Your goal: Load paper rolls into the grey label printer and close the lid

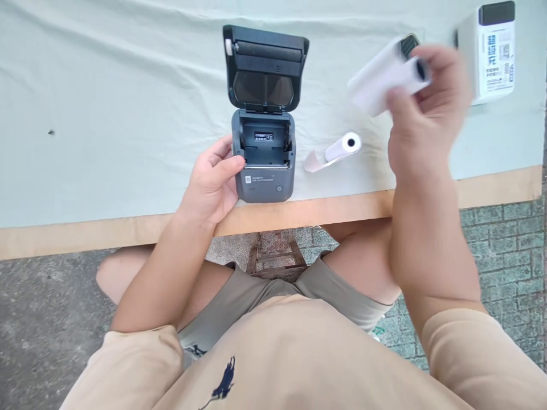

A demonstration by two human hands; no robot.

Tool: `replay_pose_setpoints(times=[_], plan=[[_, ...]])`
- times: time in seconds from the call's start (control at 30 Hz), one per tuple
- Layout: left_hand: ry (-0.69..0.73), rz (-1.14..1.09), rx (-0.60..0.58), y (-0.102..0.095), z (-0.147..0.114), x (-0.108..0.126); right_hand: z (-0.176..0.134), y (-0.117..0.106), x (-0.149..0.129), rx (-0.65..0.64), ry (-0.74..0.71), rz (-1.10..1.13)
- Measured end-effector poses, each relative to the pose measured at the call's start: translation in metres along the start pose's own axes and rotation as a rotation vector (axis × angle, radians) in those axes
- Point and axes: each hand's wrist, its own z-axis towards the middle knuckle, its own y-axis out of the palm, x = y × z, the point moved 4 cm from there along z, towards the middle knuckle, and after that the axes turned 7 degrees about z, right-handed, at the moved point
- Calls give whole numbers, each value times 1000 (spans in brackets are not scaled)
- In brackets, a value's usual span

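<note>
My left hand (pixel 216 179) grips the left side of a small dark grey label printer (pixel 265 185), its thumb on the front rim. The printer's lid (pixel 265 68) stands raised and its paper bay (pixel 265 147) holds no roll. My right hand (pixel 431 102), raised over the cloth to the right, is closed on a white paper roll (pixel 397 90) with a dark core. Motion blurs it, and a dark-ended white piece (pixel 409 46) shows behind it that I cannot make out. A smaller white paper roll (pixel 339 148) lies between printer and right hand, its loose end curling left.
A pale green cloth (pixel 128 114) covers the table, whose wooden front edge (pixel 299 216) is bare. A white box (pixel 496 57) with a black top and printed label stands at the far right. Below the edge are my legs and a wooden stool (pixel 276 262).
</note>
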Motion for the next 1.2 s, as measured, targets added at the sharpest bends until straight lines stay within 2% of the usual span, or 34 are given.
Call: replay_pose_setpoints(times=[0.07, 0.1, 0.17, 0.2, 0.23, 0.33, 0.4, 0.57, 0.7, 0.83, 0.9, 1.07, 1.13, 1.2], plan=[[-13, -4, -2, 1, -1, 0, -9, 13, -26, -93, -33, 136], [-21, -12, -5, 2, -1, 0, -16, 27, -40, -249, -42, 256], [-33, -39, -13, 3, -2, 1, -37, 62, -63, -712, 27, 370], [-32, -55, -15, 4, -3, 1, -45, 76, -68, -820, 73, 300], [-28, -70, -15, 5, -3, 2, -50, 88, -72, -843, 50, 188], [-12, -90, 15, 5, -4, 2, -48, 114, -75, -721, -93, -320], [-15, -87, 22, 5, -4, 1, -43, 125, -74, -686, -157, -582], [-24, -95, -13, 6, -6, 0, -35, 137, -68, -741, -150, -866], [-29, -96, -18, 7, -7, 2, -40, 133, -65, -744, -225, -832], [-25, -75, -27, 6, -6, 1, -55, 117, -63, -659, -495, -668], [-28, -59, -45, 5, -5, 0, -64, 112, -57, -655, -581, -638], [10, 53, -33, 0, -4, -3, -67, 105, -53, -653, -611, -628], [13, 82, -14, -2, -4, -4, -58, 99, -63, -569, -656, -574], [3, 97, -4, -3, -4, -6, -43, 90, -74, -432, -685, -513]])
